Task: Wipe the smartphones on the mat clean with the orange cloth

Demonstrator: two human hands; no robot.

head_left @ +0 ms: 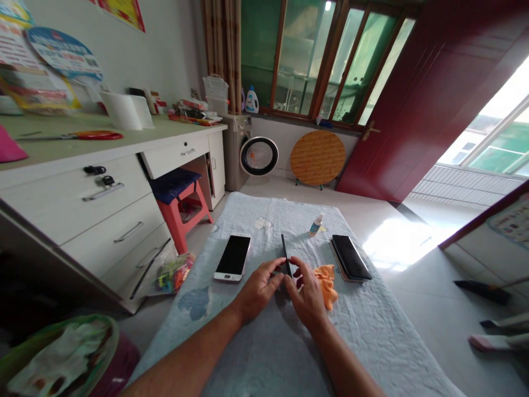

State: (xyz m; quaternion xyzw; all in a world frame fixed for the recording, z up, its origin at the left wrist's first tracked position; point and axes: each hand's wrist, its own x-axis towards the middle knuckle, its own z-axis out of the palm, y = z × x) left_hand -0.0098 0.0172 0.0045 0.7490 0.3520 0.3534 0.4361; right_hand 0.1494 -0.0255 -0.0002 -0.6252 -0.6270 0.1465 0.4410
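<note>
A black phone (285, 255) stands on its long edge on the pale blue towel (256, 342), seen edge-on. My left hand (259, 289) pinches its near end from the left and my right hand (308, 295) grips it from the right; both are closed on it. A white-framed phone (233, 257) lies flat to the left. To the right, a stack of two dark phones (350, 257) lies flat. An orange cloth (327, 283) sits crumpled just right of my right hand. A small spray bottle (316, 224) stands farther back, near a white wad (262, 223).
A white desk with drawers (107, 204) runs along the left, with a red stool (182, 207) under it and a bag of colourful items (173, 273) on the floor. A lined bin (61, 358) is at near left. Broom handles (491, 292) lie at right.
</note>
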